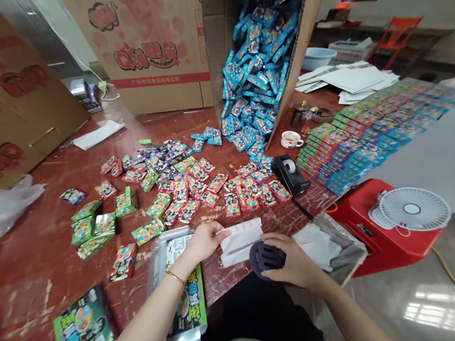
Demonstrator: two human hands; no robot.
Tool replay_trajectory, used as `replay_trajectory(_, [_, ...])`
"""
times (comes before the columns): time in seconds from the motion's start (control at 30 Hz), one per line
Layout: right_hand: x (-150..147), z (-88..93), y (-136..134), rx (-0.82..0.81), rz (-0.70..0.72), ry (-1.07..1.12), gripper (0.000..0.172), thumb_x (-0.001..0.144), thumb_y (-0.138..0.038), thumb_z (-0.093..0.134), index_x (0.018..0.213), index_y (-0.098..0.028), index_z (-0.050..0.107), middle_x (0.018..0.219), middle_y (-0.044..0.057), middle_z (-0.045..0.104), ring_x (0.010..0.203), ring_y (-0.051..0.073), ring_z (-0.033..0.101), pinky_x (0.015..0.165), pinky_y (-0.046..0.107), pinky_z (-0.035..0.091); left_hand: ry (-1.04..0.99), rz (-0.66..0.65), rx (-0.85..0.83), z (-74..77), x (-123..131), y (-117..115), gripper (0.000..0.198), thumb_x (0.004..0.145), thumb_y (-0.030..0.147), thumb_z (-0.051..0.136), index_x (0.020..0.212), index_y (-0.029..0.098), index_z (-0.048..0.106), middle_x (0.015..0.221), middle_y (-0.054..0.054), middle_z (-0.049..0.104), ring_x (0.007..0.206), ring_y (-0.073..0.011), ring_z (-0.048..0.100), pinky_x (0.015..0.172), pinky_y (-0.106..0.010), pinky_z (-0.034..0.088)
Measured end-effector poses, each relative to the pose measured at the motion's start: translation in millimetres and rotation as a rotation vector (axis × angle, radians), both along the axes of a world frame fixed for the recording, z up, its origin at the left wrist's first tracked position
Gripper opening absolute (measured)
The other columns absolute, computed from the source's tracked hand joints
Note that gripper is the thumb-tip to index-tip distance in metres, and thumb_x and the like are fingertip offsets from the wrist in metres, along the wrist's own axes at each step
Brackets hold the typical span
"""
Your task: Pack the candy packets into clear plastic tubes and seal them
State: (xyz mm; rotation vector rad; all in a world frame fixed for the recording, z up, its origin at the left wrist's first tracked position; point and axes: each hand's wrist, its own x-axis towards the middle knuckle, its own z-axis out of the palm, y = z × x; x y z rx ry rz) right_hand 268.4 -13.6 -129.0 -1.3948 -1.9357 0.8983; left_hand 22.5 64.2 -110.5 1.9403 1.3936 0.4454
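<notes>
My left hand (204, 242) pinches the left end of a white folded paper (242, 241) at the table's front edge. In my right hand (295, 263) is a dark purple round object with slots in its top (262, 261); its kind is unclear. It sits over the paper's lower right part. Beneath my left wrist, a metal tray (160, 266) holds a green and black printed box (195, 298). Just beyond my hands lie many small red candy packets (190, 210), with green packets (147, 231) to the left.
A tipped carton (219, 40) spills blue packets (254, 92). A black tape dispenser (290, 175) and white cup (291, 139) stand to the right. Lower right are a lined bin (350, 246) and a white fan (415, 209) on a red stool (371, 217). A larger printed box (84, 328) lies left.
</notes>
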Motion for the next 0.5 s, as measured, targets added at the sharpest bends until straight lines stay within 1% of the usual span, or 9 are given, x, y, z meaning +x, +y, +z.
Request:
replay_trajectory(0.13, [6.8,9.9,-9.8,-0.034,0.083,-0.143,0.047,0.054,-0.022,0.073,0.099,-0.021,0.061,0.113,0.01,0.062,0.105,0.029,0.057,0.094,0.046,0.04,0.102,0.059,0.0,-4.0,2.2,-0.5,0.021,0.08,0.034,0.054,0.073,0.019,0.067,0.067,-0.002,0.07,0.06,-0.0179,0.063,0.056,-0.027,0.043])
replay_trajectory(0.23, [8.5,22.2,-15.5,-0.094,0.129,-0.161,0.049,0.054,-0.022,0.073,0.102,-0.023,0.06,0.104,0.007,0.066,0.095,0.028,0.06,0.088,0.042,0.043,0.154,0.061,0.029,-4.2,4.7,0.1,0.017,0.081,0.03,0.055,0.075,0.02,0.067,0.071,-0.004,0.072,0.065,-0.0195,0.064,0.06,-0.028,0.043])
replay_trajectory(0.3, [8.4,29.9,-17.2,-0.172,0.189,-0.14,0.05,0.053,-0.023,0.076,0.101,-0.024,0.062,0.097,0.004,0.067,0.09,0.026,0.06,0.083,0.038,0.046,0.183,0.047,0.051,-3.1,5.8,0.5,0.015,0.081,0.028,0.055,0.077,0.02,0.067,0.074,-0.005,0.072,0.067,-0.0207,0.065,0.062,-0.029,0.043])
replay_trajectory(0.37, [6.6,34.7,-16.2,-0.325,0.314,-0.056,0.05,0.051,-0.026,0.08,0.098,-0.024,0.064,0.09,0.001,0.068,0.085,0.024,0.061,0.074,0.033,0.049,0.207,0.017,0.073,-1.5,6.5,-0.3,0.015,0.081,0.026,0.055,0.077,0.02,0.067,0.075,-0.006,0.072,0.068,-0.0213,0.065,0.063,-0.03,0.044])
replay_trajectory(0.43, [1.6,34.9,-12.1,-0.498,0.447,0.102,0.05,0.051,-0.031,0.082,0.097,-0.023,0.064,0.086,-0.001,0.068,0.079,0.021,0.062,0.068,0.029,0.05,0.221,-0.034,0.095,-0.1,7.5,-3.0,0.013,0.08,0.026,0.056,0.076,0.021,0.067,0.074,-0.005,0.072,0.069,-0.0209,0.065,0.066,-0.03,0.044])
replay_trajectory(0.47, [-2.5,33.1,-9.3,-0.554,0.479,0.195,0.049,0.053,-0.034,0.081,0.097,-0.022,0.064,0.085,-0.002,0.067,0.077,0.019,0.062,0.067,0.028,0.05,0.227,-0.061,0.108,0.2,8.3,-5.2,0.012,0.08,0.026,0.058,0.074,0.022,0.067,0.073,-0.004,0.071,0.071,-0.0209,0.065,0.069,-0.03,0.044])
replay_trajectory(0.5, [-7.5,29.9,-6.6,-0.57,0.468,0.281,0.047,0.056,-0.036,0.079,0.098,-0.021,0.063,0.084,-0.002,0.067,0.076,0.018,0.062,0.068,0.028,0.051,0.234,-0.083,0.122,0.1,9.3,-7.9,0.011,0.079,0.026,0.059,0.072,0.022,0.067,0.073,-0.003,0.07,0.073,-0.0212,0.064,0.072,-0.031,0.043])
